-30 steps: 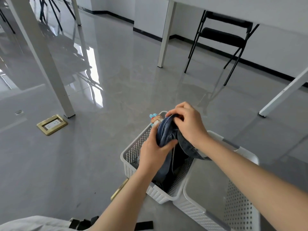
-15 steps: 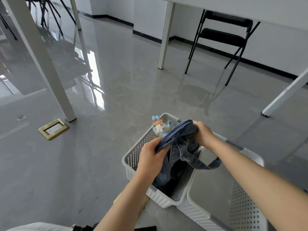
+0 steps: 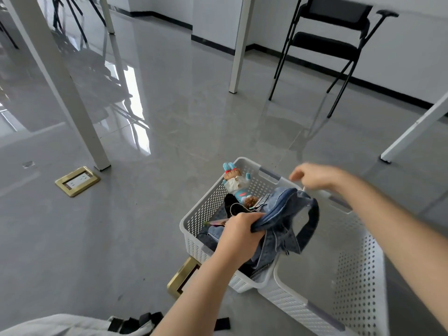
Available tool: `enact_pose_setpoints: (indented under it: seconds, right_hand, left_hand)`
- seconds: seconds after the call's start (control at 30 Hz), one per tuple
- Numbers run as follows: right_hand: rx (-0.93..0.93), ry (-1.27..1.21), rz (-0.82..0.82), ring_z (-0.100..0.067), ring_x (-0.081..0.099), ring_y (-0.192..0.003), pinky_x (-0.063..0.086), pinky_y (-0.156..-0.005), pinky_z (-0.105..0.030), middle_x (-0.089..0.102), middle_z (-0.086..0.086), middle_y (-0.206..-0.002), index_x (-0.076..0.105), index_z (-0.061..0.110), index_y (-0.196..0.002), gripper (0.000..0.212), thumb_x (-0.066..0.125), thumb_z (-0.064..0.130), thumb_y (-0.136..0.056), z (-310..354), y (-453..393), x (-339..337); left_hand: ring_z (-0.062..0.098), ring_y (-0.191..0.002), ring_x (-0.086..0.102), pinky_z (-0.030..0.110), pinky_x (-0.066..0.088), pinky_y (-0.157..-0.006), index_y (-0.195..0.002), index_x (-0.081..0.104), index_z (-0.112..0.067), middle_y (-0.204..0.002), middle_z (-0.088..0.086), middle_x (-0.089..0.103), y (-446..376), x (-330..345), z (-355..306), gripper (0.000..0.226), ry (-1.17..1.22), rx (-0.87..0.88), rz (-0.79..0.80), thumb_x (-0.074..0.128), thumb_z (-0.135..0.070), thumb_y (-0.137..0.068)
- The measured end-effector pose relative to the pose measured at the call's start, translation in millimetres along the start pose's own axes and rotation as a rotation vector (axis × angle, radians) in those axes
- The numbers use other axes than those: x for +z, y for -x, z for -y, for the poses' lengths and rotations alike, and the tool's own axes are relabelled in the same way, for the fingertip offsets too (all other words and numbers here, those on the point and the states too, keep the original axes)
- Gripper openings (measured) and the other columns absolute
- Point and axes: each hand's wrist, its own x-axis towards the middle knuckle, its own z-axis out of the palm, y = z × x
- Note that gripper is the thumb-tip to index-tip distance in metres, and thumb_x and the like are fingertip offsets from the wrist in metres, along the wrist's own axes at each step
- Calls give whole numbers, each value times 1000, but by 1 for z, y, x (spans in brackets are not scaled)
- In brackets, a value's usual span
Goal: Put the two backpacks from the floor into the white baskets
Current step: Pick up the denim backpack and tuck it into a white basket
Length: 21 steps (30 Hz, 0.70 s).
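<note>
A blue denim backpack (image 3: 282,221) hangs partly inside the left white basket (image 3: 206,209). My left hand (image 3: 238,235) grips the top of the backpack above that basket. A small doll charm (image 3: 236,184) on the bag rests against the basket's far wall. My right hand (image 3: 315,177) hovers over the far rim between the two baskets, blurred, fingers loose and holding nothing. The right white basket (image 3: 358,275) stands touching the left one and holds nothing. A light grey backpack (image 3: 72,326) with black straps lies on the floor at the bottom left.
Brass floor sockets sit at the left (image 3: 77,181) and just beside the left basket (image 3: 183,277). White table legs stand at the left (image 3: 70,93), centre back (image 3: 238,44) and right (image 3: 417,127). A black folding chair (image 3: 327,44) is at the back right.
My right hand has let go of the denim backpack and moved up and right. The backpack has sunk lower into the left basket, held by my left hand alone.
</note>
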Motion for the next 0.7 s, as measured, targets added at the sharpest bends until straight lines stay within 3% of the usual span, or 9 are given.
enact_pose_setpoints:
  seconds: [0.07, 0.17, 0.27, 0.37, 0.43, 0.5, 0.57, 0.63, 0.7]
  right_hand:
    - [-51, -154, -176, -31, 54, -124, 40, -107, -36, 62, -17, -130, 66, 4, -116, 38, 40, -5, -91, 26, -17, 2]
    - [-44, -223, 20, -30, 52, -123, 45, -98, -39, 56, -14, -134, 58, 4, -127, 36, 53, 18, -94, 60, -36, 36]
    - [5, -82, 248, -32, 43, -132, 42, -99, -40, 37, -16, -150, 33, 4, -145, 62, 52, 35, -95, 71, -50, 78]
    - [68, -15, 206, -36, 29, -142, 32, -110, -38, 16, -23, -158, -5, -9, -148, 99, 56, 45, -91, 66, -66, 105]
    - [102, -3, 212, -39, 24, -143, 29, -112, -41, 12, -26, -158, -19, -7, -145, 111, 61, 43, -88, 61, -68, 111]
    - [106, 2, 204, -39, 26, -142, 29, -113, -42, 14, -26, -157, -16, -4, -148, 108, 65, 33, -87, 56, -69, 109]
    - [64, -85, 167, -38, 42, -132, 42, -106, -43, 30, -25, -151, -3, 0, -150, 98, 65, 25, -84, 52, -72, 104]
    - [33, -280, 27, -35, 57, -115, 51, -89, -40, 46, -21, -139, 14, 5, -149, 78, 57, 22, -87, 48, -75, 94]
    - [36, -300, -205, -37, 59, -112, 48, -84, -38, 53, -20, -135, 32, 13, -144, 57, 46, 27, -90, 37, -76, 80]
  left_hand:
    - [21, -76, 61, 32, 50, -71, -108, 72, -19, -88, 4, 73, 3, 3, 2, 31, -9, 4, 87, 56, -6, -85]
    - [29, -74, 61, 39, 50, -70, -97, 71, -10, -83, 13, 72, 8, 7, 7, 23, -41, -19, 219, 56, -3, -82]
    - [23, -69, 58, 36, 50, -69, -97, 72, -10, -84, 13, 73, 13, 7, 14, 24, -24, -65, 272, 57, -1, -81]
    - [18, -65, 52, 28, 45, -62, -95, 72, -10, -78, 9, 69, 20, 2, 18, 25, -24, -80, 297, 56, -1, -79]
    - [17, -67, 51, 30, 46, -65, -92, 71, -10, -77, 10, 67, 21, 0, 19, 24, -37, -88, 305, 54, 0, -78]
    - [17, -67, 50, 31, 46, -65, -93, 72, -12, -74, 6, 62, 20, -1, 19, 28, -41, -101, 331, 54, 1, -77]
    - [16, -65, 49, 29, 45, -63, -97, 73, -15, -74, 4, 62, 19, -1, 19, 32, -38, -109, 355, 54, 0, -77]
    - [16, -64, 49, 31, 45, -62, -97, 73, -14, -73, 7, 64, 17, 0, 21, 31, -32, -117, 364, 55, 0, -76]
    - [15, -65, 52, 30, 47, -64, -98, 73, -15, -75, 6, 66, 13, 0, 22, 29, -8, -141, 332, 56, -1, -78]
